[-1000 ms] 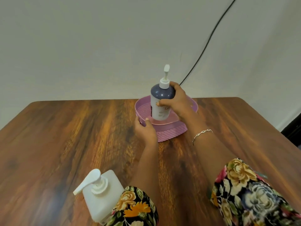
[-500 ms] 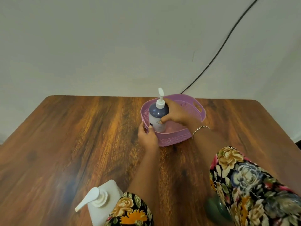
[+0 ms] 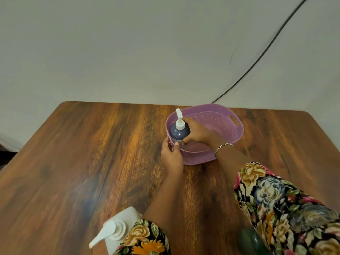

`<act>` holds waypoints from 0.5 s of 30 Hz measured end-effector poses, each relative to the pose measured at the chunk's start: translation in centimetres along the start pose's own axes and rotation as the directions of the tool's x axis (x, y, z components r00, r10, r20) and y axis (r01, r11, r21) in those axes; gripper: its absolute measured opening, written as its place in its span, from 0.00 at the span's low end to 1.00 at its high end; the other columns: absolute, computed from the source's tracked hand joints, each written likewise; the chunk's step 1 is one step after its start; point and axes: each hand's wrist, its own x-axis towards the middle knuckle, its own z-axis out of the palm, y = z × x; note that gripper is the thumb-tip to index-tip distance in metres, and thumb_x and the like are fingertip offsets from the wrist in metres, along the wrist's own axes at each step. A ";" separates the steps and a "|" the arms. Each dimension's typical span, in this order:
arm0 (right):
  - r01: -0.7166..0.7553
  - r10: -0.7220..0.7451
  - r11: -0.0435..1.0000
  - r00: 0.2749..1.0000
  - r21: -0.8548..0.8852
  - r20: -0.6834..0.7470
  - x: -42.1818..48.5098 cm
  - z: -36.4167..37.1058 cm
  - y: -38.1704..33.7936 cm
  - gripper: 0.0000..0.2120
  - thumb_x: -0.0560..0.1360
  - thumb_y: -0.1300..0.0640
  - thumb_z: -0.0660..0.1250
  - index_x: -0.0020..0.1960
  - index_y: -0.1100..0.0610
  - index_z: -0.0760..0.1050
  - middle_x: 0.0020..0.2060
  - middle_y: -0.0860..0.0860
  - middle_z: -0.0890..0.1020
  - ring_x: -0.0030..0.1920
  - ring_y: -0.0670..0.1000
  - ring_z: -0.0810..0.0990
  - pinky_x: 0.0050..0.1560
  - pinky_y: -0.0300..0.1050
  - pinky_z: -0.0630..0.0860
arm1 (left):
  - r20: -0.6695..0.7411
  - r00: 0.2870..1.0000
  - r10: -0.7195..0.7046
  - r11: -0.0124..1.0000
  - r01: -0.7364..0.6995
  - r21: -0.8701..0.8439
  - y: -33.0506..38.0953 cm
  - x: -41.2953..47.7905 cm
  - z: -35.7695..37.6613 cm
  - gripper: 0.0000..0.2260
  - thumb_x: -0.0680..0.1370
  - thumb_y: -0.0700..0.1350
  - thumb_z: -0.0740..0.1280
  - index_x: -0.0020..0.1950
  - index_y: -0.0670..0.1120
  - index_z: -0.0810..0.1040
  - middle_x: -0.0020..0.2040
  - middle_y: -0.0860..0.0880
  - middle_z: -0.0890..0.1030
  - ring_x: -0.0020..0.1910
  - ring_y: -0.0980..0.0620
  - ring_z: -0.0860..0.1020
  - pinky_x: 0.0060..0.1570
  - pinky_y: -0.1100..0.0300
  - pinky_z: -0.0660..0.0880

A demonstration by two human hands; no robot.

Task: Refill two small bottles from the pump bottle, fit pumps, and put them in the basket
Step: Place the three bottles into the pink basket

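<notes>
As I watched through the head camera, the table [image 3: 73, 162] showed a broad stretch of open wood between its left edge and the hands. One white pump bottle [image 3: 125, 229] stood at the near edge, partly behind the left sleeve [image 3: 147, 238]. The left hand [image 3: 172, 155] gripped the near-left rim of the one basket [image 3: 220, 126], thumb hooked over it. One small bottle [image 3: 178, 134], dark with a white pump, stood upright inside the basket's left end, against the wall. I could not tell whether its base touched the floor. The right hand [image 3: 198, 133] reached in over the near rim, fingers curled round that bottle. The basket sat near the far edge, with open wood to its right. One black cable [image 3: 257, 61] ran down the wall behind it. One dark green thing [image 3: 252, 240] at the bottom was too blurred to name.
</notes>
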 end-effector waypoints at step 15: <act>0.009 -0.004 0.998 0.995 -0.054 0.098 0.5 -0.4 1.2 0.42 0.63 0.67 0.76 0.71 0.58 0.58 0.66 0.55 0.68 0.65 0.54 0.68 0.59 0.41 0.67 | -0.038 0.996 0.080 0.991 -0.075 0.115 0.2 -0.5 0.5 0.17 0.81 0.39 0.57 0.71 0.44 0.67 0.64 0.47 0.74 0.61 0.51 0.73 0.59 0.56 0.72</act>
